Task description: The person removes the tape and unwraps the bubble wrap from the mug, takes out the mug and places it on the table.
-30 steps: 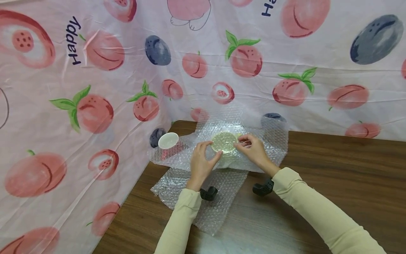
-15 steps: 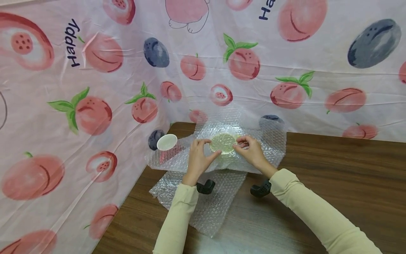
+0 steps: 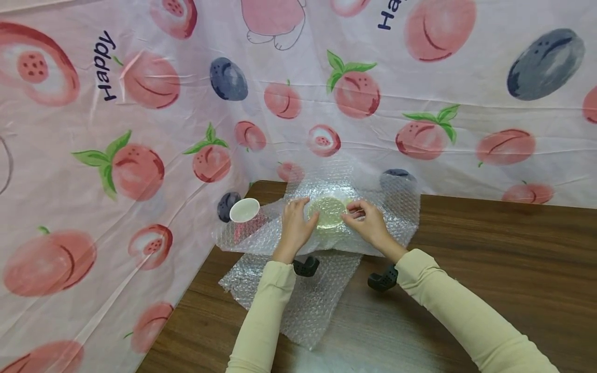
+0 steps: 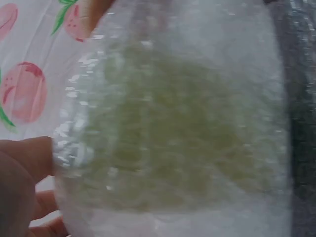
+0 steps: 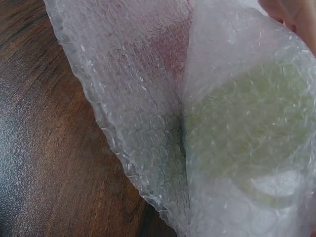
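Observation:
A yellow-green mug (image 3: 329,212) stands with bubble wrap (image 3: 401,223) drawn over its round mouth and sides. Its curved handle shows through the wrap in the right wrist view. At the rim's left edge my left hand (image 3: 295,223) holds the wrap, thumb near the top of the rim and fingers on the far left side. My right hand (image 3: 370,223) pinches the wrap at the rim's right edge, thumb and index close together. In the left wrist view the wrapped mug (image 4: 182,138) is blurred, with fingers (image 4: 24,158) beside it.
A pink cup (image 3: 244,210) with a white inside stands at the left, its lower part behind the wrap. Another bubble wrap piece (image 3: 322,305) lies in front on the brown wooden table (image 3: 489,248). A fruit-print curtain (image 3: 280,62) closes off the back and left.
My left thumb has slid from the mug's front edge up and left to the left edge of the rim. The right hand keeps its pinch in nearly the same place.

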Available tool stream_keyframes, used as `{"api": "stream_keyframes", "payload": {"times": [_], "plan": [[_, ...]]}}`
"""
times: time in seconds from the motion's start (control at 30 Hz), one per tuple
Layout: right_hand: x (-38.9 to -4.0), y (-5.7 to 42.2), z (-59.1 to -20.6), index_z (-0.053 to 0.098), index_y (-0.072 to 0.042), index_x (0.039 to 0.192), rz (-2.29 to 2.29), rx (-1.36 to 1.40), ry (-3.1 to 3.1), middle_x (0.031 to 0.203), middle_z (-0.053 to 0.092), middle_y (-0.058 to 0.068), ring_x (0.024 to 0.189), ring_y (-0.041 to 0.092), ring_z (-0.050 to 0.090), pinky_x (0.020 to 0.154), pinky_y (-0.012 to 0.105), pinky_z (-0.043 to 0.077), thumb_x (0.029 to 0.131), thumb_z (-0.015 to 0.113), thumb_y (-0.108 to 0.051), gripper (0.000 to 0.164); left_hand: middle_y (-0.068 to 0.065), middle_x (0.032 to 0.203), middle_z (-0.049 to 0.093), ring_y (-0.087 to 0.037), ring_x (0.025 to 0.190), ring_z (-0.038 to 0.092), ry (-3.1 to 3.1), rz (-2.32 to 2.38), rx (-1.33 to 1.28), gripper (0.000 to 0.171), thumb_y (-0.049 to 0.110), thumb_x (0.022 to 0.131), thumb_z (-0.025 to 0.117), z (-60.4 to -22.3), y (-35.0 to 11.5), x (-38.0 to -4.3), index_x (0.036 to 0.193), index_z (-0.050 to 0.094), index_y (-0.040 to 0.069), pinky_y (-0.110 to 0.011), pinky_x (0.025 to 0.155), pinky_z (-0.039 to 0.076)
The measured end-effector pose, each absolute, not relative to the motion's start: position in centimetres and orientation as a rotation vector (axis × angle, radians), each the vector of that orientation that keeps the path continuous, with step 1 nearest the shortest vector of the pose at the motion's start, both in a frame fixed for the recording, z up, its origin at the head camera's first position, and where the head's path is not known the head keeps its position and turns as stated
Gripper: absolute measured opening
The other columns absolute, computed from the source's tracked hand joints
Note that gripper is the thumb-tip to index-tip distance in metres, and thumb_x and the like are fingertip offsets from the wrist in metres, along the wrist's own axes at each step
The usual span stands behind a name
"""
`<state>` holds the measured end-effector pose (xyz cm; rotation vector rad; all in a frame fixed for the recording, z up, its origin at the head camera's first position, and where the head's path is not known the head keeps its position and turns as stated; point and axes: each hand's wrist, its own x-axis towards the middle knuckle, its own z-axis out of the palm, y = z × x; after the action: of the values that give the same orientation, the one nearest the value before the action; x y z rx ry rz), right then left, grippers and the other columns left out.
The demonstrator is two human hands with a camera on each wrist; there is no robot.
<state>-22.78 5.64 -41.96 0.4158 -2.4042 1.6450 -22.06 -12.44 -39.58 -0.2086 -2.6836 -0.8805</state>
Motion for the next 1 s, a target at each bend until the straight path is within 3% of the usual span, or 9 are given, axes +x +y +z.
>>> {"api": "stream_keyframes", "payload": {"times": [0.53, 1.0], "plan": [[-23.1, 6.4, -41.6, 0.059, 0.001, 0.101, 1.657, 0.409, -2.438, 0.096, 0.06, 0.016, 0.084, 0.027, 0.057, 0.069, 0.036, 0.048, 0.078, 0.069, -0.019, 0.032, -0.018, 0.112, 0.048, -0.032, 0.106, 0.043, -2.801, -0.884, -0.331, 0.051, 0.022, 0.082, 0.061, -38.8, -13.2, -23.3, 0.124, 0.046, -0.002, -0.045, 0.09, 0.03], [-23.3, 7.5, -41.8, 0.057, 0.005, 0.103, 1.789, 0.41, -2.284, 0.102, 0.057, 0.021, 0.089, 0.029, 0.055, 0.076, 0.037, 0.046, 0.08, 0.066, -0.013, 0.031, -0.018, 0.11, 0.05, -0.029, 0.101, 0.047, -2.736, -1.055, -0.351, 0.045, 0.018, 0.08, 0.064, -39.4, -14.1, -23.9, 0.118, 0.051, -0.001, -0.038, 0.087, 0.038]]}}
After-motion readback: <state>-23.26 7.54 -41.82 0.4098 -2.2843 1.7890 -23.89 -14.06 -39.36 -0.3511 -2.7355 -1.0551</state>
